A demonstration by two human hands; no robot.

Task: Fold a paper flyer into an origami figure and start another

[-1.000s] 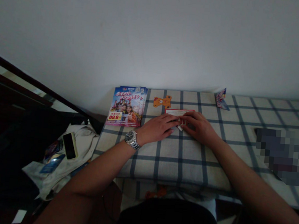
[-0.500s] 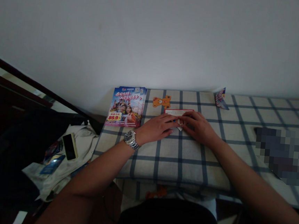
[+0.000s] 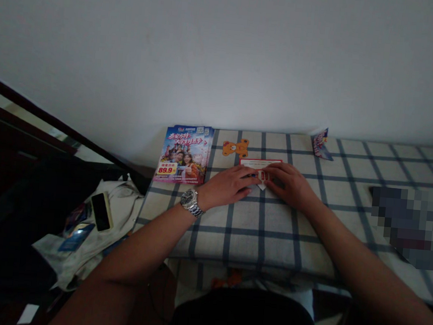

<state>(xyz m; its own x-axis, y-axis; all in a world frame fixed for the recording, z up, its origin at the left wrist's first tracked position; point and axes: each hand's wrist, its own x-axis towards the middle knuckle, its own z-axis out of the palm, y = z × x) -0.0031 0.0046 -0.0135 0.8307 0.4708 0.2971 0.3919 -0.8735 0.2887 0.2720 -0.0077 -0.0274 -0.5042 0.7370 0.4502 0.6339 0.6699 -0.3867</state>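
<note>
A partly folded paper flyer, white with a red edge, lies on the checked tablecloth, its pointed lower end towards me. My left hand, with a metal watch on the wrist, holds it from the left; its fingers reach over the paper and the thumb sits lower. From the right, my right hand grips the same paper with bent fingers and thumb. Between the fingertips a small flap with red marks shows. Both hands cover much of the middle of the paper.
A stack of printed flyers lies at the table's left end. Beside it is a bear figure. A folded flyer piece stands near the wall. A blurred-out dark object lies at right. A phone rests on a white bag at left.
My right fingers have drawn slightly apart from the left ones, so the red-marked flap and the pointed end of the paper show more. The left hand stays nearly in place.
</note>
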